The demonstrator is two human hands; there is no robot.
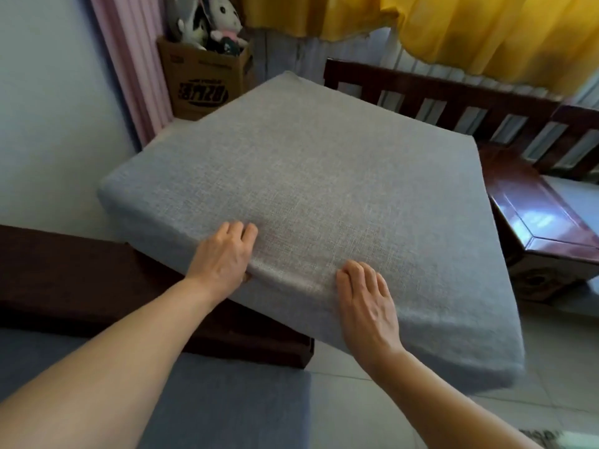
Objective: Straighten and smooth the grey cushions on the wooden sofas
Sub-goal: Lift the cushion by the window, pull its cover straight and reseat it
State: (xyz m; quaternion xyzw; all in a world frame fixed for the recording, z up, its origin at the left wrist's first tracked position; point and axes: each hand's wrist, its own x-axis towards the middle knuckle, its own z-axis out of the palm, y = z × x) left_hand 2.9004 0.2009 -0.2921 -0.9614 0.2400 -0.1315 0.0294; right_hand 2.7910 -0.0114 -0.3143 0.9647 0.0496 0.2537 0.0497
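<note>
Yellow curtains (pixel 486 27) hang behind the wooden sofa (pixel 453 105). I hold the grey cushion (pixel 308 189) tilted above its arm (mid-reposition, I judge), left hand (pixel 223 254) and right hand (pixel 366 303) gripping its near edge, fingers (pixel 356 273) curled.

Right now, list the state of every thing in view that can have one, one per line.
grey cushion: lifted and tilted, one corner overhanging the floor
left hand: gripping the cushion's near edge, fingers on top
right hand: gripping the near edge, fingers on top
wooden sofa: seat bare, no cushion on the visible part
cardboard box: open, plush toys inside
yellow curtain: hanging, drawn across
</note>
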